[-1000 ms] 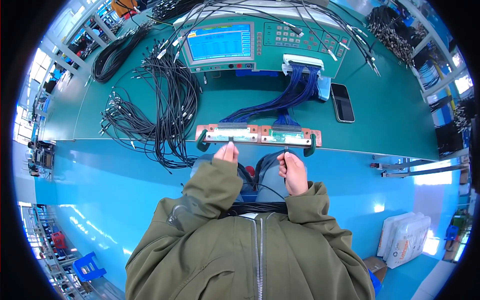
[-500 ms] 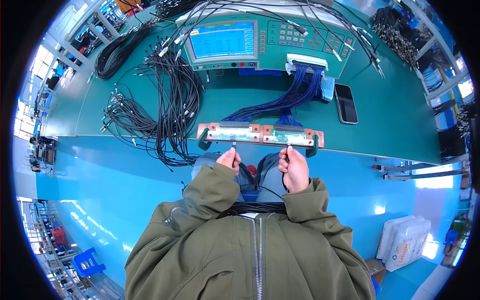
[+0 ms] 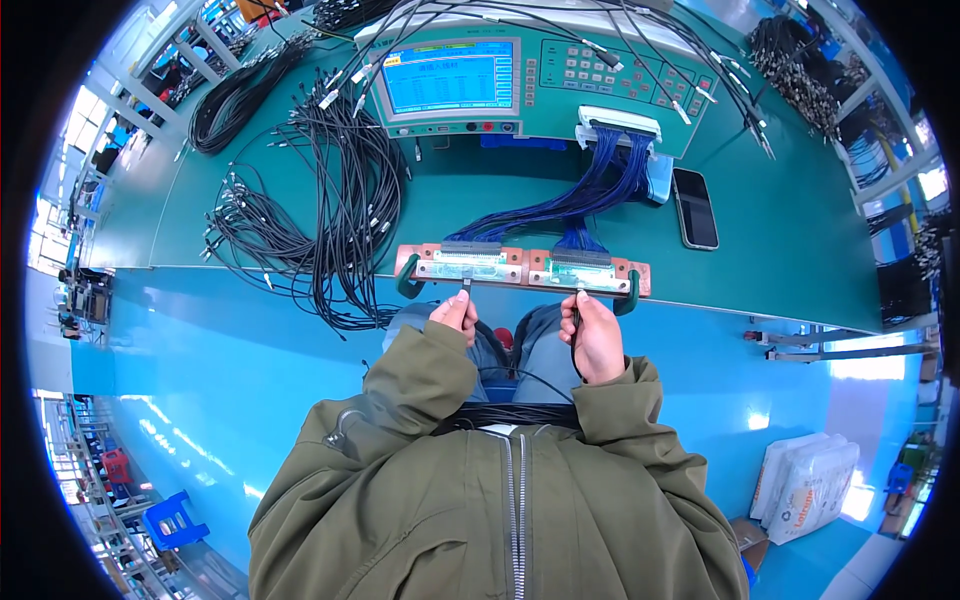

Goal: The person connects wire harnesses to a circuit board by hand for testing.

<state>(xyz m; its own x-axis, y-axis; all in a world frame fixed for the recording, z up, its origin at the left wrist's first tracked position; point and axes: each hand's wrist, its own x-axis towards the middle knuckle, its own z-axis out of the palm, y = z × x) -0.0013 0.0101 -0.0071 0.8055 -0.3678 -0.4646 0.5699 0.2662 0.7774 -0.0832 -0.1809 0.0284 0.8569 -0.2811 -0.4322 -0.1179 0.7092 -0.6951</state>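
Observation:
Both ends of a black cable (image 3: 540, 381) are pinched at the near edge of a test fixture, and its middle hangs across my lap. My left hand (image 3: 455, 318) is closed on one connector, which meets the left circuit board (image 3: 468, 268). The fingers of my right hand (image 3: 598, 342) grip the other connector at the right circuit board (image 3: 578, 270); its tip is mostly hidden by the fingers. The copper-coloured fixture bar (image 3: 521, 268) has a dark green handle at each end. Blue ribbon-like wires (image 3: 540, 210) run from it to a green-and-white tester (image 3: 480, 85) with a lit screen.
A heap of black cables (image 3: 340, 220) lies left on the green table (image 3: 770, 220), some hanging over its front edge. More cables (image 3: 560, 20) drape over the tester. A phone (image 3: 695, 208) lies right. White sacks (image 3: 805, 485) stand on the blue floor.
The tester's screen now shows a large line of text across its upper part. Both hands keep their grip at the boards, with only a slight shift.

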